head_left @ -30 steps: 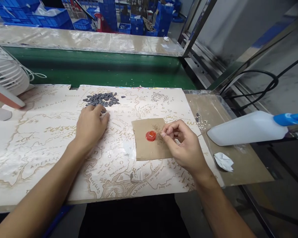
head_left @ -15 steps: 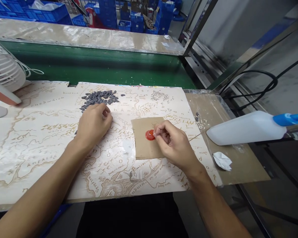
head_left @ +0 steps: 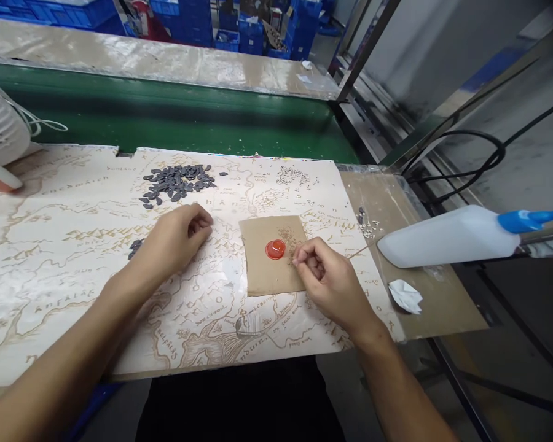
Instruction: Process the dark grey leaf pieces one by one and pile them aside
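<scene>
My right hand [head_left: 329, 276] pinches a thin brown stick [head_left: 365, 248], whose far end sticks out to the right. Its fingertips are at the right edge of a square of brown cardboard [head_left: 262, 276]. A glossy red blob [head_left: 275, 249] of thick liquid sits on that cardboard, left of the fingertips and apart from them. My left hand [head_left: 175, 239] rests on the map-printed sheet [head_left: 96, 258] with fingers curled together; anything between them is hidden. Beyond it lies a pile of small dark grey flat pieces [head_left: 177, 182]. More dark pieces [head_left: 135, 247] show beside my left wrist.
Tiny pale bits [head_left: 292, 177] are scattered at the sheet's far right. A white bottle [head_left: 447, 238] with a blue nozzle lies at the right, near a crumpled tissue [head_left: 404, 296]. A white fan [head_left: 2, 123] stands at far left. Behind the sheet runs a green belt [head_left: 179, 113].
My right hand has drawn back to the right, off the red blob. My left hand has come slightly nearer, away from the dark pile. The view has shifted a little.
</scene>
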Action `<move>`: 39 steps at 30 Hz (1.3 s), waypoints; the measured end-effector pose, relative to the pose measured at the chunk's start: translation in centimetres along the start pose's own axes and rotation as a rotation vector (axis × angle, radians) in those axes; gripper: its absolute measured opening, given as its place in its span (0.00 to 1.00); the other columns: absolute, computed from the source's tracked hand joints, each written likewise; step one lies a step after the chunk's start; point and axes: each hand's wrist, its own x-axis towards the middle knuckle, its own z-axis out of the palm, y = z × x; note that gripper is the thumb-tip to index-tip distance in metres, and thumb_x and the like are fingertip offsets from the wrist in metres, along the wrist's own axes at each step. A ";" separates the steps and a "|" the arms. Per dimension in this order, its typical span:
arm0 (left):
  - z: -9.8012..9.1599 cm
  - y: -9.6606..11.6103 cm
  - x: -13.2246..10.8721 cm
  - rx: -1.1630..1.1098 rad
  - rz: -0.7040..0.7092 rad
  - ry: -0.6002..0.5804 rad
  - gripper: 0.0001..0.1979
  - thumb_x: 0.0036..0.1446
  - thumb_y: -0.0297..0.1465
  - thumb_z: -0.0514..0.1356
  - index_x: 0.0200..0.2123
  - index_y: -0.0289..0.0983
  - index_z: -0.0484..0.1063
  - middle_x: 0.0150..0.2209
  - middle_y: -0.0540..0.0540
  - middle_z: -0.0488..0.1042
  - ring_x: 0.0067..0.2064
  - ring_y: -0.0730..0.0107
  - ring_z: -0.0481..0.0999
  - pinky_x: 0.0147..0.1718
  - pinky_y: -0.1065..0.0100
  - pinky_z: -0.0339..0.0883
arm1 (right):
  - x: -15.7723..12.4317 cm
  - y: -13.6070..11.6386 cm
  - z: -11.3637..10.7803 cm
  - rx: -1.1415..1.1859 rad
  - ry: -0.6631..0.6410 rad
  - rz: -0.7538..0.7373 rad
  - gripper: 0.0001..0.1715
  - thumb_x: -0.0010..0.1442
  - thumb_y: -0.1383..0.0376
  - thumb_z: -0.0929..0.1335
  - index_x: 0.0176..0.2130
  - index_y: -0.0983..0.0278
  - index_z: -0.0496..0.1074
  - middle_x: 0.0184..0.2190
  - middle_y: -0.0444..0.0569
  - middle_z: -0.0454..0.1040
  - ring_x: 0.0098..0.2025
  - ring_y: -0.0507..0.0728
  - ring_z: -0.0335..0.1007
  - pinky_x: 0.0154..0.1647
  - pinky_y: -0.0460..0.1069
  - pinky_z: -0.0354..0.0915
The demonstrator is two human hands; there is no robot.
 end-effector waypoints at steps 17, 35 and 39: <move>1.7 7.8 -7.9 -0.524 0.169 0.048 0.03 0.71 0.35 0.71 0.45 0.47 0.87 0.42 0.48 0.89 0.40 0.60 0.85 0.45 0.61 0.80 | -1.3 -3.8 0.8 0.848 0.107 0.071 0.13 0.73 0.68 0.78 0.42 0.56 0.72 0.41 0.43 0.80 0.48 0.57 0.84 0.57 0.56 0.79; 4.0 9.4 -7.6 -1.161 -0.110 -0.184 0.11 0.62 0.37 0.81 0.41 0.41 0.86 0.37 0.46 0.89 0.40 0.63 0.91 0.45 0.65 0.88 | -1.5 -4.6 2.2 0.880 0.092 0.090 0.15 0.71 0.64 0.79 0.41 0.56 0.70 0.41 0.45 0.78 0.43 0.56 0.81 0.43 0.52 0.86; 4.1 9.3 -7.6 -1.149 -0.115 -0.184 0.14 0.60 0.41 0.82 0.40 0.41 0.86 0.37 0.46 0.88 0.40 0.62 0.91 0.45 0.64 0.88 | -1.4 -4.7 2.2 0.855 0.090 0.096 0.15 0.71 0.64 0.79 0.41 0.56 0.71 0.41 0.45 0.79 0.43 0.56 0.81 0.44 0.53 0.86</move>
